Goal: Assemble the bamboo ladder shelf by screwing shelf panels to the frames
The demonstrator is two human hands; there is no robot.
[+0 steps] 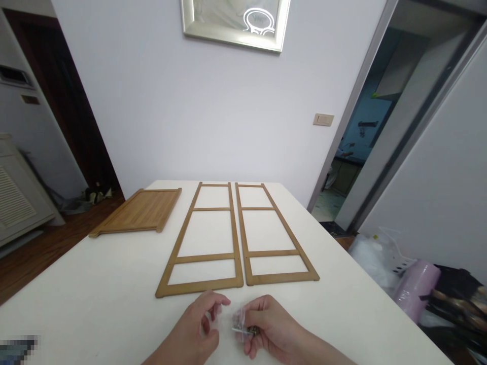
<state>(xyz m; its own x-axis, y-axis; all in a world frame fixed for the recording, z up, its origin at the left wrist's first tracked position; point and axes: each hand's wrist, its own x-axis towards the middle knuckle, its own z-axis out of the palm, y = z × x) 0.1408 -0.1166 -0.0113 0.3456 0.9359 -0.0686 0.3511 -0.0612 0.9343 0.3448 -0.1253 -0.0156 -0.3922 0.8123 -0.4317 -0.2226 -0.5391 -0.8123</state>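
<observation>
My right hand (266, 327) is closed around a small clear plastic bag (240, 320) with dark metal screws showing inside it, just above the white table (95, 304) near its front edge. My left hand (200, 329) sits beside it, fingers curled and pinching the bag's left edge. Two wooden ladder-shaped frames lie flat side by side beyond the hands, the left frame (203, 258) and the right frame (283, 276). A wooden slatted board (139, 210) lies at the table's far left corner.
A white wall with a silver-framed picture (234, 23) stands behind the table. An open doorway (365, 152) is at the right. Bags and a pink roll (416, 284) sit on the floor at the right. A white cabinet (19, 197) stands at the left.
</observation>
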